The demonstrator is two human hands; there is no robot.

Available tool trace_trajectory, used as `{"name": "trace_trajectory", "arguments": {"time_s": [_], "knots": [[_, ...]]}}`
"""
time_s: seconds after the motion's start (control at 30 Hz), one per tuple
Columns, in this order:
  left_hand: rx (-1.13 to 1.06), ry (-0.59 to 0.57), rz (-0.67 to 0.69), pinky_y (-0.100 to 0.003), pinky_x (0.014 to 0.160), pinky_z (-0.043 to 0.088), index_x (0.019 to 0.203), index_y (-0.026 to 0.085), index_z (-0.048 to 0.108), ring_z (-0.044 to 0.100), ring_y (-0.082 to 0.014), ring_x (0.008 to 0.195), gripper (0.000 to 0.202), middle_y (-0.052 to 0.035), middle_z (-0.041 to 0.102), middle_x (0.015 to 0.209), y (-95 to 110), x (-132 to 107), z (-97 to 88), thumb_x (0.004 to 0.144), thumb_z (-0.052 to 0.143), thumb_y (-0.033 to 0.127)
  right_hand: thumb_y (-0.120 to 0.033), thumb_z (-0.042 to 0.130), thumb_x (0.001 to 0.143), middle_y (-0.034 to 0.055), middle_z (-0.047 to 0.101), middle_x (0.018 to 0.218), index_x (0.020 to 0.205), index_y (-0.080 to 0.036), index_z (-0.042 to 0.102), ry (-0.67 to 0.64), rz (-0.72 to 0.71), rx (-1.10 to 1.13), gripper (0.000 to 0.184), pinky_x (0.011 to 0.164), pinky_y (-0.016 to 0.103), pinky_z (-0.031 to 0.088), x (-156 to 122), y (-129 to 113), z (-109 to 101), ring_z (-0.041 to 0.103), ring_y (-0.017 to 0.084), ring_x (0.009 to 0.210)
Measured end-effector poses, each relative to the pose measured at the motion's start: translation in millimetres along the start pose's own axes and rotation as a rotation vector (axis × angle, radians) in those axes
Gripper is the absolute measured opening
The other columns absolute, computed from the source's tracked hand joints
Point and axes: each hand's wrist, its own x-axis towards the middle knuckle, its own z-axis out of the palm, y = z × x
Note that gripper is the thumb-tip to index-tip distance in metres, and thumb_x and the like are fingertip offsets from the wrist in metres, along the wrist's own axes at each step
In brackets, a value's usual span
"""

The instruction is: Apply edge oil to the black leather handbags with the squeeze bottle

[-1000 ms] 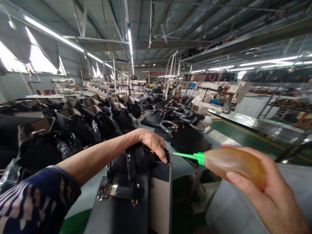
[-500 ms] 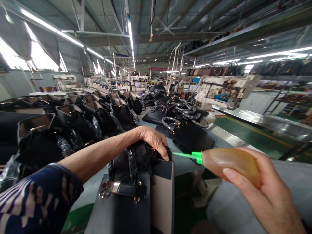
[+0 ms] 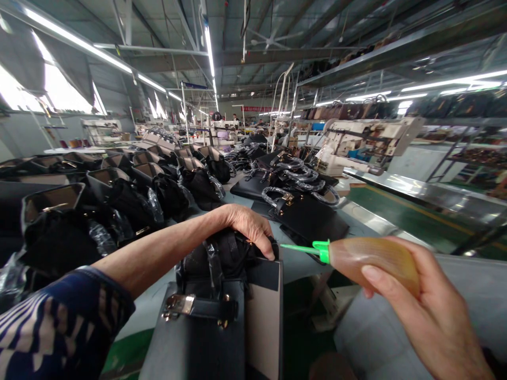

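A black handbag (image 3: 202,338) with gold hardware and a plastic-wrapped handle is in front of me, its beige-lined side turned to the right. My left hand (image 3: 251,227) is closed on the bag's dark upper edge, thumb pointing down; the other fingers are hidden behind the material. In my right hand (image 3: 431,301) is a soft glue bottle (image 3: 374,264) holding amber liquid, with a thin green nozzle (image 3: 303,248). The fingers wrap round the bottle. Its nozzle points left, the tip close to my left thumb and the bag's edge.
Rows of black bags (image 3: 130,195) stand to the left. Flat black bag panels (image 3: 312,216) with wrapped handles are piled ahead on the grey table. Beyond them to the right stands a sewing machine (image 3: 364,140), beside a shiny metal ledge (image 3: 443,192).
The bottle has turned slightly in my right hand, and a fingertip now shows beneath it. My left hand keeps its grip on the bag. The view has shifted a little.
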Motion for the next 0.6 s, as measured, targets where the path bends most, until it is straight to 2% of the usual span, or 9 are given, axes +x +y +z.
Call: {"name": "trace_trajectory", "arguments": {"time_s": [0.2, 0.43, 0.6], "knots": [[-0.005, 0.016, -0.011, -0.020, 0.046, 0.040, 0.071, 0.017, 0.064, 0.048, -0.0090, 0.048, 0.033, 0.0067, 0.055, 0.053, 5.9, -2.0, 2.9, 0.062, 0.077, 0.047, -0.061, 0.062, 0.076, -0.0024, 0.060, 0.067, 0.108, -0.025, 0.053, -0.052, 0.027, 0.050, 0.049, 0.059, 0.033, 0.046, 1.7, 5.2, -0.2, 0.057, 0.022, 0.059], [0.028, 0.036, -0.023, -0.020, 0.049, 0.042, 0.072, 0.017, 0.065, 0.049, -0.0096, 0.051, 0.031, 0.0061, 0.058, 0.055, 11.4, -3.1, 4.6, 0.061, 0.076, 0.043, -0.064, 0.060, 0.075, -0.0027, 0.058, 0.063, 0.102, -0.024, 0.054, -0.071, 0.032, 0.005, 0.049, 0.050, 0.029, 0.045, 0.1, -2.1, -1.3, 0.055, 0.021, 0.054], [0.065, 0.051, -0.009, -0.021, 0.049, 0.040, 0.072, 0.017, 0.065, 0.048, -0.0102, 0.051, 0.031, 0.0058, 0.056, 0.055, 11.1, -2.1, 4.9, 0.062, 0.075, 0.045, -0.061, 0.062, 0.076, -0.0007, 0.061, 0.070, 0.104, -0.023, 0.055, -0.070, 0.062, 0.049, 0.048, 0.050, 0.027, 0.046, 1.7, -5.1, -0.8, 0.056, 0.020, 0.055]]}}
